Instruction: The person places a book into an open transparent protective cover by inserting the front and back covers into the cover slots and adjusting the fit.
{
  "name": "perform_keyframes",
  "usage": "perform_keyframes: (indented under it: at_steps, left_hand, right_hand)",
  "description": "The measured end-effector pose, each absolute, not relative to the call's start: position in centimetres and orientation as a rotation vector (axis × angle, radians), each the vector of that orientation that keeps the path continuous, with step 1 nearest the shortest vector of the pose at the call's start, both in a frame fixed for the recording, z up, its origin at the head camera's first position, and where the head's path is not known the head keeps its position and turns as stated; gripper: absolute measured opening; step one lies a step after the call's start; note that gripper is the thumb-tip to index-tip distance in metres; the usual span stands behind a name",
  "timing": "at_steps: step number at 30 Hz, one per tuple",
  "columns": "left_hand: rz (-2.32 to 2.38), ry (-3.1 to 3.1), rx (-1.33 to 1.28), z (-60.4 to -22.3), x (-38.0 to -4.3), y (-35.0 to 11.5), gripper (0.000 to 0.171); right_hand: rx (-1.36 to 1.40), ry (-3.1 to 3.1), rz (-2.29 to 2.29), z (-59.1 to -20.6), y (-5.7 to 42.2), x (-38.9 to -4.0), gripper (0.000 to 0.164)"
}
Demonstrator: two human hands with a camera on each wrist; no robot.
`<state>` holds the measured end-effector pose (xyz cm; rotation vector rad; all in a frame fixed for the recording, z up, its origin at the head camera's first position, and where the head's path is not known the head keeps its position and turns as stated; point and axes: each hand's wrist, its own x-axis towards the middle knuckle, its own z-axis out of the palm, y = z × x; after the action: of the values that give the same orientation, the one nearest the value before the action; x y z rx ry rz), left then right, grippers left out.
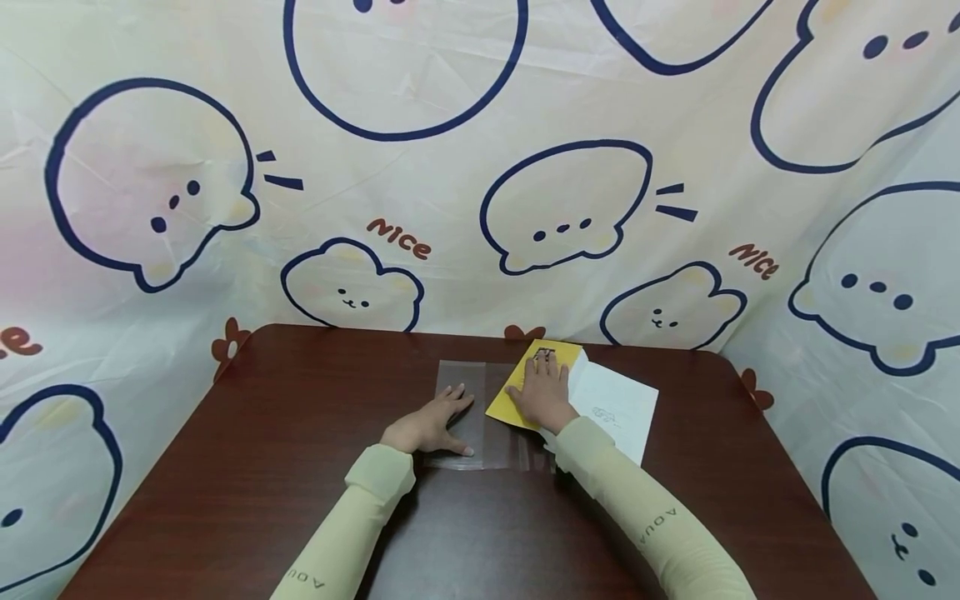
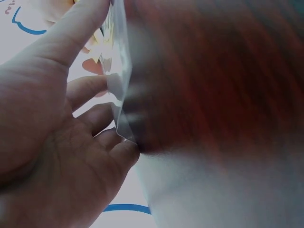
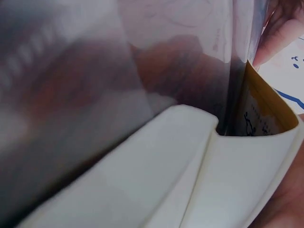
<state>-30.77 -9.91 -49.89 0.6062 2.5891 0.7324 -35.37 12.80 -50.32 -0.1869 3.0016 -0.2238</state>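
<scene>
A clear plastic book cover (image 1: 463, 429) lies flat on the table, with my left hand (image 1: 429, 423) spread over its left part. In the left wrist view, the fingertips touch the edge of the plastic sheet (image 2: 121, 61). My right hand (image 1: 546, 393) presses, fingers extended, on the yellow cover of an opened booklet (image 1: 562, 350). This yellow panel overlaps the right part of the plastic, while a white page (image 1: 622, 404) with a small drawing spreads to the right. In the right wrist view, white pages (image 3: 142, 175) stand beside the clear plastic (image 3: 190, 28).
The dark brown wooden table (image 1: 300, 400) has rounded far corners. A pale curtain (image 1: 450, 183) printed with cartoon faces hangs behind the table and along both sides. Both forearms, in pale yellow sleeves, reach in from the near edge.
</scene>
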Motion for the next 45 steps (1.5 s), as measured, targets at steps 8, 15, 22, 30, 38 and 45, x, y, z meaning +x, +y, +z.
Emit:
perform_keyframes:
  at_steps: [8, 15, 22, 30, 38, 45]
  left_hand:
    - [0.751, 2.593, 0.611, -50.0, -30.7, -9.9, 0.09]
    - [0.74, 2.596, 0.61, -50.2, -30.8, -9.9, 0.091]
    - [0.713, 2.606, 0.604, -50.2, -30.9, -9.7, 0.092]
    - [0.686, 2.608, 0.576, -50.0, -30.9, -9.6, 0.092]
    - [0.69, 2.602, 0.585, -50.3, -31.1, -9.6, 0.093]
    - [0.692, 2.604, 0.601, -50.3, -31.1, -9.7, 0.094]
  right_hand:
    - [-0.181, 2.997, -0.243, -50.4, 12.7, -35.5, 0.078]
    - [-0.206, 2.996, -0.269, -50.4, 12.3, -35.3, 0.077]
    - [-0.278, 2.966, -0.236, -50.3, 11.4, -34.5, 0.077]
    - [-0.362, 2.936, -0.191, -50.5, 10.5, -33.7, 0.078]
    - [-0.483, 2.913, -0.207, -51.1, 10.3, -33.1, 0.078]
    - [-0.6, 2.897, -0.195, -51.2, 10.4, -32.4, 0.077]
